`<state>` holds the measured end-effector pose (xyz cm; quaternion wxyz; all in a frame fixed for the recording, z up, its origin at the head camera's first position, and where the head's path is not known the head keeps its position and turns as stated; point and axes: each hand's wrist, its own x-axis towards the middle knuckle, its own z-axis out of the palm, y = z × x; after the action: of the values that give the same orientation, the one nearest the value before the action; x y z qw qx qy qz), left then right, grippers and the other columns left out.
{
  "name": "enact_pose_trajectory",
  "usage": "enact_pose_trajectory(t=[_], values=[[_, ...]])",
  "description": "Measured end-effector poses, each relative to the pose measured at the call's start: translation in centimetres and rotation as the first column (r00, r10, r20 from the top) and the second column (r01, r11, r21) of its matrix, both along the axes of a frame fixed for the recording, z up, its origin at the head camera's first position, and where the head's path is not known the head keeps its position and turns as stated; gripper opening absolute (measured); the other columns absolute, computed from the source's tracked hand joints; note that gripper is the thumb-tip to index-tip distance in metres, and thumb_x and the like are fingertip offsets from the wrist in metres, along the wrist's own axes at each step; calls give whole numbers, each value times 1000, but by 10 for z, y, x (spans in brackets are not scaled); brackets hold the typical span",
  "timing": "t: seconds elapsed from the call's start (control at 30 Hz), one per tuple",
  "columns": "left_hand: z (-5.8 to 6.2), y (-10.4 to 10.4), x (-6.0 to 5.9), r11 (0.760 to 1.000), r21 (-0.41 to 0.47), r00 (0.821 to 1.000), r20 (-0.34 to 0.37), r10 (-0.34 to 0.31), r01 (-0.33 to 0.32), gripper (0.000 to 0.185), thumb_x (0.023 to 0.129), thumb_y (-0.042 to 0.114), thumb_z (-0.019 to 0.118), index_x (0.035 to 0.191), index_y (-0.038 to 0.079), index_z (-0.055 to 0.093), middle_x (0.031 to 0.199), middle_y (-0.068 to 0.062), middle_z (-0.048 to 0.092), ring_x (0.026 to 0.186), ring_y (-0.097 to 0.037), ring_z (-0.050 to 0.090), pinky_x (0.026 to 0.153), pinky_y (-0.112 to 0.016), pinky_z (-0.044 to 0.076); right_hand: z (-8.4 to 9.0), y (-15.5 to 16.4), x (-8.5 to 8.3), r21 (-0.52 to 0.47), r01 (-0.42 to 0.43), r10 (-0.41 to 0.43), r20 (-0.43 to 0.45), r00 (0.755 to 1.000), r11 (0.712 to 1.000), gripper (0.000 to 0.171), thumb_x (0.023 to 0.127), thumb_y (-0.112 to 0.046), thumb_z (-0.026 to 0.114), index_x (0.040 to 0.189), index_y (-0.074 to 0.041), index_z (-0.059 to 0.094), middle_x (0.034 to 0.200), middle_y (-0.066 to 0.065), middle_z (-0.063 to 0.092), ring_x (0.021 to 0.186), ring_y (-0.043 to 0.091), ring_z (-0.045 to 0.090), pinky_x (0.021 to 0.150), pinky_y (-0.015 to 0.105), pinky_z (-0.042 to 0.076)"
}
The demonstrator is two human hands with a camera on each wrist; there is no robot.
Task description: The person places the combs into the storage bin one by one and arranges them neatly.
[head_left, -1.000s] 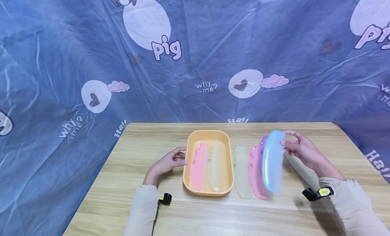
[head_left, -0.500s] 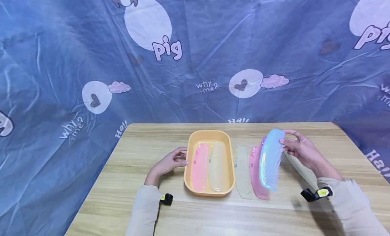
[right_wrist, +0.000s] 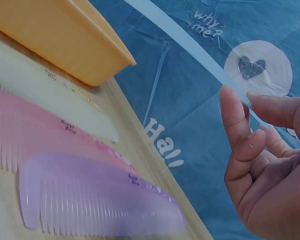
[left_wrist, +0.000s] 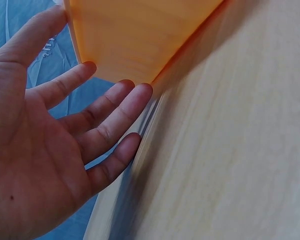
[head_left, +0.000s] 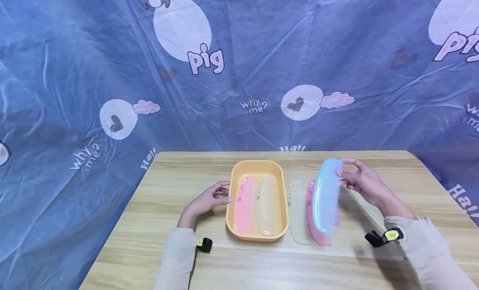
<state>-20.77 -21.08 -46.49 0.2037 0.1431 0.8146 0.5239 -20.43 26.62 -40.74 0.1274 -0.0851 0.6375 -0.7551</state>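
We see our right hand [head_left: 361, 182] holding a blue comb [head_left: 327, 196] up in the air. The fingertips [right_wrist: 233, 117] pinch the comb at its far end, by the teeth side. The comb hangs over the other combs on the wooden table [head_left: 179, 256], and it does not touch them. Its teeth point to the right.

Under it lie a pink comb [head_left: 312, 217] and a purple comb [right_wrist: 97, 200], side by side. We only see a tiny bit of the purple one from the head view, because the blue comb is in front of it. Next to the pink one lies a pale clear comb [head_left: 297, 211]. One more pale comb [head_left: 368, 209] lies on the table near our right wrist.

Our left hand [head_left: 209, 198] is open, with the fingers spread a little. The fingertips [left_wrist: 135, 97] rest against the left wall of the orange tray [head_left: 233, 186]. Inside the tray lie a pink comb [head_left: 245, 205] and a cream comb [head_left: 266, 205], right next to each other.

Behind the table hangs a blue cloth [head_left: 93, 74] with white spots and the word "pig".
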Motion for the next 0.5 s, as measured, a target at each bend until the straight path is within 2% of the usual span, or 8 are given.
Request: enact_pose_trajectory(t=[0.3, 0.5], values=[[1, 2, -1, 1000, 2, 1000, 15, 18, -18, 64, 89, 25, 70, 146, 17, 41, 129, -16, 55, 112, -26, 58, 98, -45, 45, 14, -15, -8, 11, -11, 11, -20, 1000, 1000, 34, 97, 1, 51, 123, -19, 41, 80, -5, 71, 66, 7, 65, 54, 17, 44], [2, 0, 1, 1000, 2, 1000, -1, -4, 4, 64, 91, 25, 68, 147, 13, 39, 130, -19, 54, 112, -27, 58, 98, -45, 45, 22, -27, -14, 4, -7, 7, -16, 1000, 1000, 35, 97, 0, 53, 123, -20, 44, 81, -6, 70, 66, 7, 65, 55, 17, 45]])
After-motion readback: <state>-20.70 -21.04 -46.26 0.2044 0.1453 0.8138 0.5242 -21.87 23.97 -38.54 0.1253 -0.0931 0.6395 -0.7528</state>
